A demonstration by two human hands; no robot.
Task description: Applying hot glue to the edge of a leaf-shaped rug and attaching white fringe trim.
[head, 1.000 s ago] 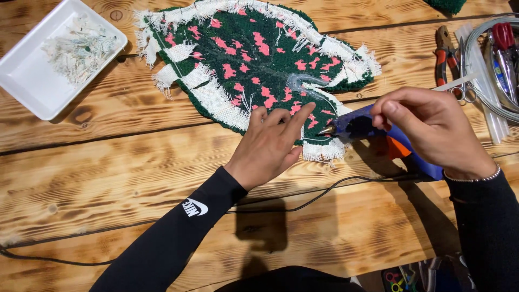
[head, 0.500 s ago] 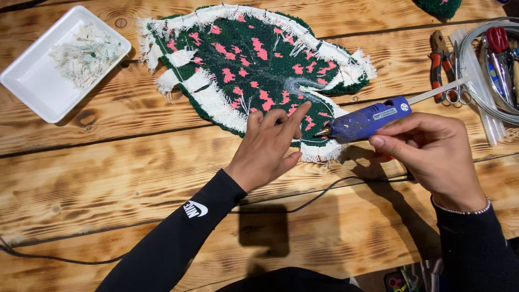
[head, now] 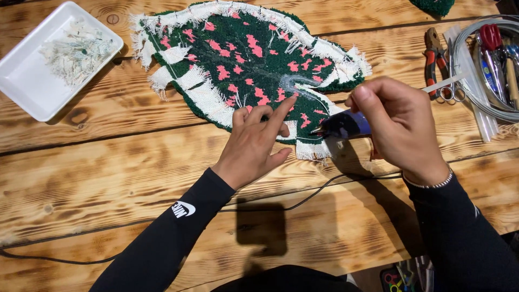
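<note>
Rug piece [head: 243,59], green with pink flecks and a white fringed border, lay face down on the wooden table [head: 108,178]. Left hand [head: 257,143] pressed the border with spread, released fingers; right hand [head: 397,127] was clenched around a blue glue gun [head: 346,124]. Hot glue near those fingertips could burn them, I judged. The gun's trigger was hidden, its nozzle hard to make out.

Green-and-pink leaf-shaped rug [head: 243,59] lies flat beside a blue glue gun [head: 346,125].

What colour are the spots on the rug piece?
Pink spots on the dark green rug piece, clearest in the head view.
</note>
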